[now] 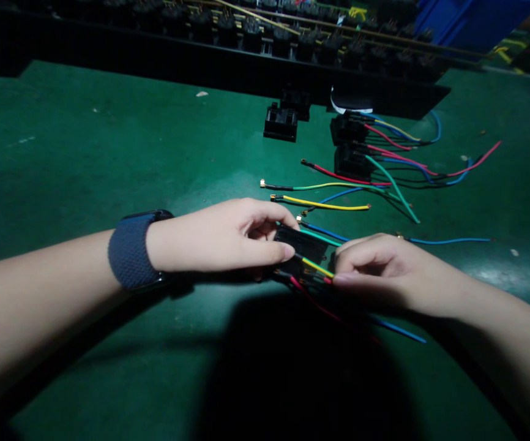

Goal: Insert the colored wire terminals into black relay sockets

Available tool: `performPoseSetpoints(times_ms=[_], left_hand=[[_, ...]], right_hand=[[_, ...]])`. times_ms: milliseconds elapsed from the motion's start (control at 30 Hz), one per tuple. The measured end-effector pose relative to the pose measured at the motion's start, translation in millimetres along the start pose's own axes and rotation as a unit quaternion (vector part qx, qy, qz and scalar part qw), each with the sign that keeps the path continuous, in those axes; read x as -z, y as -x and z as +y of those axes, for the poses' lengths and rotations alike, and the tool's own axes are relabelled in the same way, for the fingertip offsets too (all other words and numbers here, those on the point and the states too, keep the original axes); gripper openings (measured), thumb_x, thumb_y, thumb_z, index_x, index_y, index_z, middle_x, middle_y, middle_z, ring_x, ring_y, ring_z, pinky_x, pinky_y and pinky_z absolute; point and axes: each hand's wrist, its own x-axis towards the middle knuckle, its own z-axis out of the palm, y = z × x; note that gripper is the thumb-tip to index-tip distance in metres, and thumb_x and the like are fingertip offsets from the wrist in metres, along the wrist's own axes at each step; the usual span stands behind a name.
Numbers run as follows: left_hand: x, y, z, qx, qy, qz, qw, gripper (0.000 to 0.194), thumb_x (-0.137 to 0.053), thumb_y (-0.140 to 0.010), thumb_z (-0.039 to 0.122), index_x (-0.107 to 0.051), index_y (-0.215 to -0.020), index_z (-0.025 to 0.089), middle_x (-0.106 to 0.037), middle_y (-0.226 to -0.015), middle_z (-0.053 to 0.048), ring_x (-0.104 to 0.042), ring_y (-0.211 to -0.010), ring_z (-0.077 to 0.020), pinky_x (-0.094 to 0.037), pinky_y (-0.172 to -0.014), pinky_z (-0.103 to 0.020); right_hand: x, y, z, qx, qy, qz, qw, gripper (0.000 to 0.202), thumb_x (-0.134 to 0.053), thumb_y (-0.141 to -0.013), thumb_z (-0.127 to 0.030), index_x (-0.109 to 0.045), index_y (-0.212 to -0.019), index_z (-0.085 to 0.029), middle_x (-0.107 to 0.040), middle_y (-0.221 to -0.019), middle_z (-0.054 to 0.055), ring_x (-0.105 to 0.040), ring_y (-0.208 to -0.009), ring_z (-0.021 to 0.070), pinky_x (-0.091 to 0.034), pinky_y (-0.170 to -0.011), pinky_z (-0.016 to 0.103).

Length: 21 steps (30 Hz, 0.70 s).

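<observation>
My left hand (242,236), with a dark woven watch band at the wrist, grips a black plastic connector housing (308,244) between thumb and fingers. To its right, my right hand (379,269) pinches a yellow-green wire (317,267) whose other end reaches the housing. Red wire (298,285) runs out below the housing. Just above my hands lie a loose yellow wire (324,203), a green-yellow wire (315,186) and a red wire (333,175), each with a metal terminal at its left end.
Two black housings with wires attached (352,160) lie at the upper right, and bare black housings (281,122) sit left of them. A long black rack (201,67) of parts spans the back of the green table (109,153). Behind it stands a blue bin (471,24).
</observation>
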Motion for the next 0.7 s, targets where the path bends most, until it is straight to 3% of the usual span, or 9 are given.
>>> performPoseSetpoints(times_ms=[133, 433, 700], left_hand=[[0.0, 0.2, 2.8, -0.007, 0.002, -0.002, 1.0, 0.029, -0.051, -0.077, 0.021, -0.056, -0.104, 0.012, -0.064, -0.076, -0.004, -0.058, -0.058, -0.0128, -0.045, -0.049, -0.021], [-0.1, -0.1, -0.8, -0.011, -0.034, 0.015, 0.999, 0.029, -0.047, -0.074, 0.02, -0.058, -0.1, 0.016, -0.063, -0.072, -0.001, -0.056, -0.058, -0.0117, -0.041, -0.048, -0.019], [0.5, 0.9, 5.5, 0.062, -0.035, 0.014, 0.997, 0.032, -0.047, -0.076, 0.022, -0.06, -0.105, 0.019, -0.061, -0.074, 0.002, -0.056, -0.062, -0.0112, -0.041, -0.052, -0.018]], right_hand=[[1.6, -1.4, -0.2, 0.008, 0.004, -0.011, 1.0, 0.043, -0.06, -0.082, -0.049, -0.052, -0.056, -0.017, -0.049, -0.063, 0.0, -0.042, -0.06, 0.0123, -0.035, -0.056, 0.026], [1.0, -1.3, -0.4, 0.0, 0.017, -0.006, 1.0, 0.044, -0.057, -0.084, -0.05, -0.048, -0.056, -0.017, -0.047, -0.063, 0.0, -0.041, -0.06, 0.0122, -0.033, -0.056, 0.027], [2.5, -1.9, 2.1, 0.008, 0.039, -0.014, 0.999, 0.045, -0.052, -0.087, -0.05, -0.047, -0.057, -0.017, -0.046, -0.063, 0.0, -0.04, -0.059, 0.0112, -0.032, -0.055, 0.026]])
